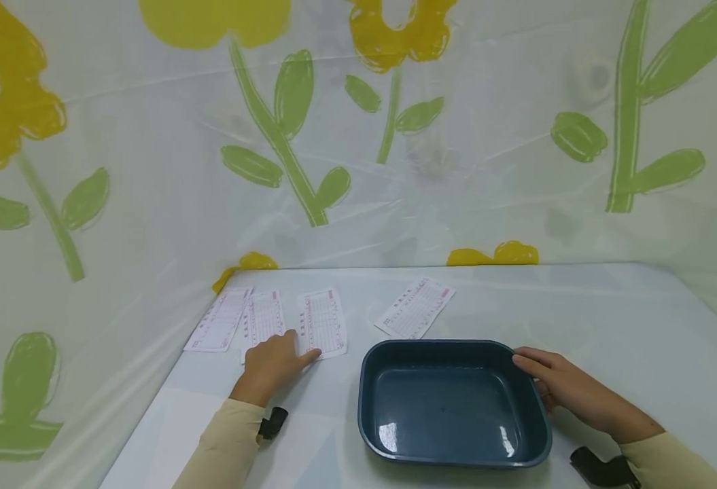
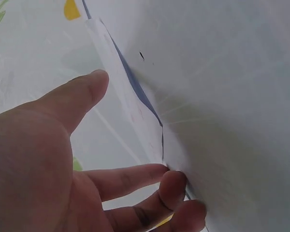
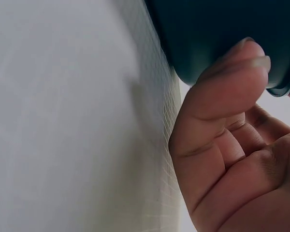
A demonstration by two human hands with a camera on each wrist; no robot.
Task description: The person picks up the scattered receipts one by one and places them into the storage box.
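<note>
Several printed paper slips lie on the table: one at the far left [image 1: 220, 320], one partly under my left hand [image 1: 264, 316], one just right of it [image 1: 323, 322] and one behind the basin [image 1: 416, 309]. My left hand [image 1: 275, 363] rests over the slips, thumb spread from the fingers. In the left wrist view, its fingertips touch the table by the edge of a slip [image 2: 130, 104], and no pinch shows. My right hand [image 1: 572, 390] holds the dark blue rectangular basin [image 1: 450, 464] at its far right corner, thumb on the rim, fingers against the outer wall.
The white table [image 1: 627, 326] carries the slips and basin. Behind it hangs a pale curtain [image 1: 493, 197] with yellow flowers and green leaves. Black straps with small devices sit on both wrists.
</note>
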